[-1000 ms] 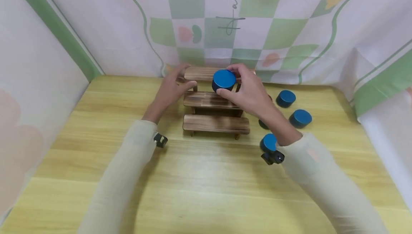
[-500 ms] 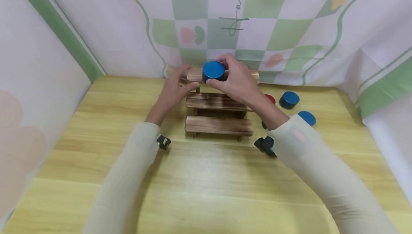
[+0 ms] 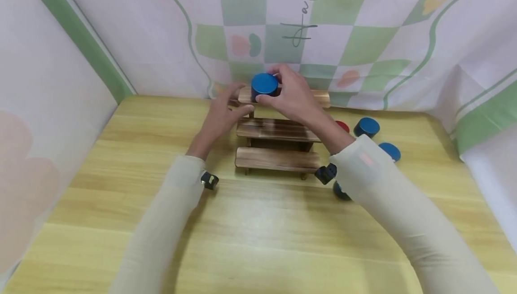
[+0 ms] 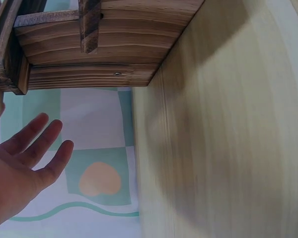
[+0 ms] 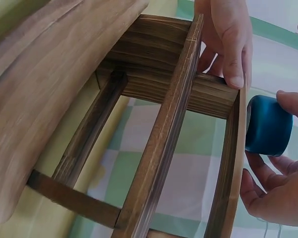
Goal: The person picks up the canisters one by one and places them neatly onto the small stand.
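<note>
Thumb and fingers of the right hand point(image 3: 296, 96) pinch a blue cylinder point(image 3: 264, 84) at the left end of the far, top step of a wooden stand point(image 3: 278, 159). Just beside that end, the left hand point(image 3: 223, 113) spreads its fingers. Rightward, a sleeve point(image 3: 383, 190) partly covers two blue pieces point(image 3: 390, 150); a red piece point(image 3: 342, 126) peeps past the forearm.

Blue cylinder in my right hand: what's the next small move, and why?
Probably settle the blue cylinder flat and ease your grip. Your right hand holds it upright at the left end of the top step; its underside looks very close to that step, though whether they touch is hard to tell.
</note>
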`<state>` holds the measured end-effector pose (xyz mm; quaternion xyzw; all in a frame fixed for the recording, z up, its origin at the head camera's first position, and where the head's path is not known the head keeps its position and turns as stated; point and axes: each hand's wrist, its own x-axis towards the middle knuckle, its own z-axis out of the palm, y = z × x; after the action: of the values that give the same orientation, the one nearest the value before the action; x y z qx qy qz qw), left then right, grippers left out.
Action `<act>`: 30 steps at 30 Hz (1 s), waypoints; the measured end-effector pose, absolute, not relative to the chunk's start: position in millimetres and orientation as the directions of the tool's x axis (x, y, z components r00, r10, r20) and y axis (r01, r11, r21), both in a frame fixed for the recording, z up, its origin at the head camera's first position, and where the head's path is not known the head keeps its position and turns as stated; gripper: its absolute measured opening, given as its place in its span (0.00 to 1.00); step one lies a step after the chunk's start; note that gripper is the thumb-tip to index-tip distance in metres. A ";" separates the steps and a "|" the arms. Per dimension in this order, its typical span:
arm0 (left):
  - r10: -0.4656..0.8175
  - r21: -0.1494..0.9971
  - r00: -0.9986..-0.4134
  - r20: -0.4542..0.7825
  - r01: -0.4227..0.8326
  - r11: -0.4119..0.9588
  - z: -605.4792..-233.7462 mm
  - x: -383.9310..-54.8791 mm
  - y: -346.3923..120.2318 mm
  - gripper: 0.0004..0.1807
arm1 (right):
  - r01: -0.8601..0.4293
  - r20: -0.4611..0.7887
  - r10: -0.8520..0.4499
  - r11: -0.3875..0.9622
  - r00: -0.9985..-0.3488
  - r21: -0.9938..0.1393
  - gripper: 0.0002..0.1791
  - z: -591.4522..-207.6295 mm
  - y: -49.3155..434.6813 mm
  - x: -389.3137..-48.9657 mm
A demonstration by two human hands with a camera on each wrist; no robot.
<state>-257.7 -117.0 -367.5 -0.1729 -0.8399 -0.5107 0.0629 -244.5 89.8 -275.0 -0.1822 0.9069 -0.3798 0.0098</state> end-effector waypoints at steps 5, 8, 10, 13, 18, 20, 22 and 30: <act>0.227 0.838 -0.926 0.302 0.372 0.400 -368.3 -256.5 -114.6 0.34 | -0.307 0.097 -0.336 0.659 -0.937 -0.687 0.37 -274.5 86.0 -249.6; 0.226 0.837 -0.922 0.315 0.382 0.391 -368.5 -255.7 -112.8 0.34 | -0.302 0.088 -0.337 0.661 -0.938 -0.687 0.38 -273.1 85.1 -251.0; 0.230 0.838 -0.920 0.316 0.384 0.387 -368.0 -255.4 -111.1 0.34 | -0.297 0.085 -0.334 0.659 -0.939 -0.691 0.38 -272.5 86.1 -251.6; 0.233 0.838 -0.920 0.315 0.385 0.388 -367.2 -254.6 -109.0 0.35 | -0.285 0.076 -0.326 0.662 -0.942 -0.693 0.38 -271.6 88.8 -251.8; 0.231 0.832 -0.923 0.308 0.379 0.404 -366.1 -253.7 -107.1 0.36 | -0.275 0.065 -0.321 0.667 -0.945 -0.692 0.38 -272.4 92.7 -252.7; 0.231 0.830 -0.923 0.307 0.379 0.410 -366.0 -253.9 -106.8 0.36 | -0.273 0.065 -0.320 0.666 -0.945 -0.694 0.38 -272.8 93.4 -252.7; 0.231 0.829 -0.923 0.306 0.378 0.411 -365.7 -254.0 -106.4 0.35 | -0.271 0.064 -0.319 0.666 -0.946 -0.695 0.38 -273.0 93.6 -252.8; 0.226 0.829 -0.924 0.309 0.378 0.411 -365.9 -253.6 -106.3 0.35 | -0.269 0.056 -0.323 0.666 -0.945 -0.696 0.40 -272.8 94.6 -250.7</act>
<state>-253.6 -106.3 -365.9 -0.1806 -0.8367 -0.5117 0.0744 -250.7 94.6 -272.8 -0.1623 0.9120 -0.3751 0.0362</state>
